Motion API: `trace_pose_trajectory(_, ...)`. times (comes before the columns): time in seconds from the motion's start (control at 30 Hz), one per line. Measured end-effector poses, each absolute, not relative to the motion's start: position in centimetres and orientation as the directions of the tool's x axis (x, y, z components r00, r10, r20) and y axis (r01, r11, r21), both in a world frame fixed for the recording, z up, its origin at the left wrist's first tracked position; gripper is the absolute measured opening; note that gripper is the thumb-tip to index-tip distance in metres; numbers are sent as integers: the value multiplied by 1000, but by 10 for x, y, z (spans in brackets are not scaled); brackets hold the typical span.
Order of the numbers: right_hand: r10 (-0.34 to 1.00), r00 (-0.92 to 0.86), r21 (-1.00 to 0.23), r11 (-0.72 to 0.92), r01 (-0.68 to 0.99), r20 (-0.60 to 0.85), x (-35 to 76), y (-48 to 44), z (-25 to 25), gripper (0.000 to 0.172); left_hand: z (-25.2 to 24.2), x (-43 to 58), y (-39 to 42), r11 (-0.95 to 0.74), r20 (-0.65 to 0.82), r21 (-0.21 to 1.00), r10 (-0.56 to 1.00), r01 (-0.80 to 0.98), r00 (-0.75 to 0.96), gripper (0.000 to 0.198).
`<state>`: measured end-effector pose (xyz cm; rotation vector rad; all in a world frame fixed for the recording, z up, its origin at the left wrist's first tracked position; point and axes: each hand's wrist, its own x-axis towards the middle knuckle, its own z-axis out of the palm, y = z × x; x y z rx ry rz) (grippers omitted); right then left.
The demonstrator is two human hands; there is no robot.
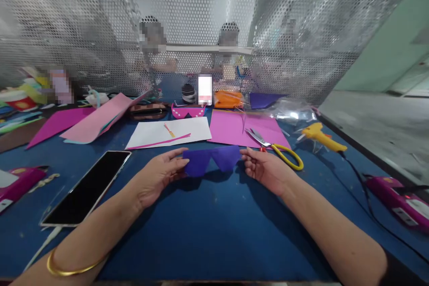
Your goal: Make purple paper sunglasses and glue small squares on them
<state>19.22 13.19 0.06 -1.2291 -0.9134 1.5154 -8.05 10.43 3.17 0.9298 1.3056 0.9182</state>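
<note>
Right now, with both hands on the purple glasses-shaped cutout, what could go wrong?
1. The thin purple glasses-shaped cutout, pinched at each end by the left hand and right hand, might crease or tear at its narrow bridge.
2. The yellow-handled metal scissors lie just beside the right hand; a sideways move could catch the blades.

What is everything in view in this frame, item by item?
purple cutout: one, purple, glasses-shaped, held between both hands
magenta sheet: one, magenta, behind the purple cutout
scissors: one, yellow handles, blades on the magenta sheet's near right corner
white sheet: one, white, centre-left, pink strip along its near edge
glue gun: one, yellow, right
phone: one, black screen, left
pink cutout: one, pink, far centre
table: one, blue
bangle: one, gold, left wrist
left hand: grip on the purple cutout's left end
right hand: grip on its right end
</note>
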Motion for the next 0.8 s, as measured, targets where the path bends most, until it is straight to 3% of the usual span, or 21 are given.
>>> trace_pose_trajectory(0.2, 993, 118, -995, -3, 100, 9, 192, 133, -2, 23, 24, -80, 108, 386, -388, 921, 921, 45, 31, 57)
trace_pose_trajectory(0.4, 980, 25, -918, 175, 355, 197, 190, 131, -8, 21, 23, -82, 106, 356, -369, 926, 924, 128, 98, 68)
trace_pose_trajectory(0.53, 974, -35, -885, 220, 410, 225, 191, 131, -13, 21, 30, -86, 105, 314, -368, 891, 922, 328, 119, 66)
trace_pose_trajectory(0.6, 972, -44, -874, 228, 429, 232, 192, 132, -13, 22, 34, -89, 106, 219, -287, 841, 955, 494, 67, 59)
trace_pose_trajectory(0.7, 970, -43, -862, 232, 451, 238, 192, 132, -11, 23, 34, -93, 108, 15, -20, 672, 1000, 740, -3, 50)
trace_pose_trajectory(0.8, 970, -33, -856, 229, 463, 242, 192, 132, -9, 26, 29, -96, 110, -117, 104, 605, 992, 788, 68, 43)
